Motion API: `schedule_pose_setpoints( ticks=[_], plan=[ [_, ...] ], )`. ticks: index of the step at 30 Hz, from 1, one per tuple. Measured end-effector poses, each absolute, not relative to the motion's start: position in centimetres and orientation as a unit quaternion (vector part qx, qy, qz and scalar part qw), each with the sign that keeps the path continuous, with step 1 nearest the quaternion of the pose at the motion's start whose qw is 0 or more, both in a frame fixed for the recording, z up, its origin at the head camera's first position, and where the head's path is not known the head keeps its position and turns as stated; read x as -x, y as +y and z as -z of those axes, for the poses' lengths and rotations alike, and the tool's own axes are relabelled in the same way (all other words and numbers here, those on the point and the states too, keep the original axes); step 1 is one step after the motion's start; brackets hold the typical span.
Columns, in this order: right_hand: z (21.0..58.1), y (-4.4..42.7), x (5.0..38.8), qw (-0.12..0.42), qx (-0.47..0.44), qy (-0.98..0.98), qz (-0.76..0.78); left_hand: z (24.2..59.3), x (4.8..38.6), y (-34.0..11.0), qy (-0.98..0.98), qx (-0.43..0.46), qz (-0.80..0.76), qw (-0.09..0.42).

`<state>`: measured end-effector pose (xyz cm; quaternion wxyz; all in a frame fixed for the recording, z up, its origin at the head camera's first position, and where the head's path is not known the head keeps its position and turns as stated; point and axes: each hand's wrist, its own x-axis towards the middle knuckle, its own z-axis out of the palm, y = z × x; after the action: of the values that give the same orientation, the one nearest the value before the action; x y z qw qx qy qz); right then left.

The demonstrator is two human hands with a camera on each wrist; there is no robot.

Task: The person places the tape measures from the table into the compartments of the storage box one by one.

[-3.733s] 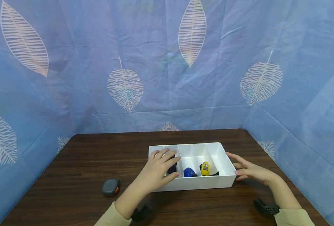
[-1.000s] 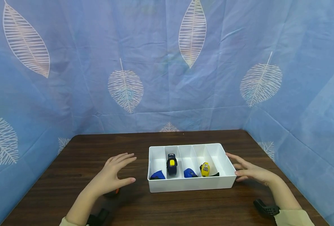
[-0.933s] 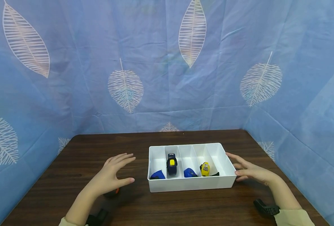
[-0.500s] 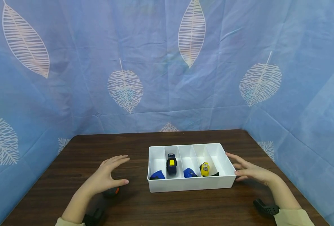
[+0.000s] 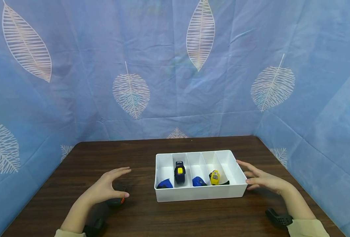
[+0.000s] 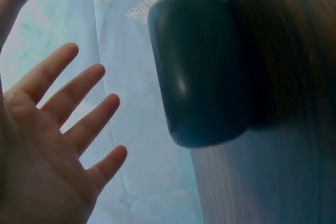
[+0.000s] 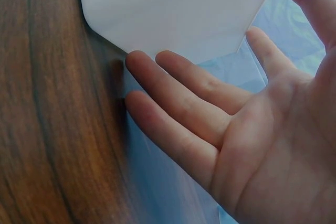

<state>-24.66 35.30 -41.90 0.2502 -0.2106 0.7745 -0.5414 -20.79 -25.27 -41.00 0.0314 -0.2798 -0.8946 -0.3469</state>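
Note:
My left hand (image 5: 103, 188) hovers over a dark grey tape measure (image 5: 114, 202) with orange trim, partly hidden beneath it. In the left wrist view the tape measure (image 6: 202, 72) lies on the table, apart from the spread fingers (image 6: 79, 95). A white divided box (image 5: 200, 195) stands to the right. My right hand (image 5: 266, 181) touches the box's right end with extended fingers; in the right wrist view the fingertips (image 7: 140, 62) lie against the white wall (image 7: 173, 14).
The box holds a blue tape measure (image 5: 165, 183) in its leftmost compartment, then a navy one with a yellow button (image 5: 179, 172), another blue one (image 5: 199, 181) and a yellow one (image 5: 214, 177). A leaf-patterned blue cloth (image 5: 163, 98) hangs behind the dark wooden table (image 5: 192, 217).
My left hand has left the box, moving left and then lower over the grey tape measure. The right hand and box have stayed put.

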Motion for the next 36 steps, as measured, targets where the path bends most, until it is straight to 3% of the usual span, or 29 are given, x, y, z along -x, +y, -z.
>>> schedule_pose_setpoints(
  ticks=[7, 36],
  plan=[
    [41.9, 35.3, 24.7, 0.248, 0.210, 0.773, 0.544, 41.4, 21.0, -25.9, -0.894, 0.260, 0.365, -0.031],
    [41.9, 35.4, 24.7, 0.250, 0.210, 0.772, 0.546, 42.8, 20.9, -28.5, -0.864, 0.226, 0.425, -0.145]
  ],
)
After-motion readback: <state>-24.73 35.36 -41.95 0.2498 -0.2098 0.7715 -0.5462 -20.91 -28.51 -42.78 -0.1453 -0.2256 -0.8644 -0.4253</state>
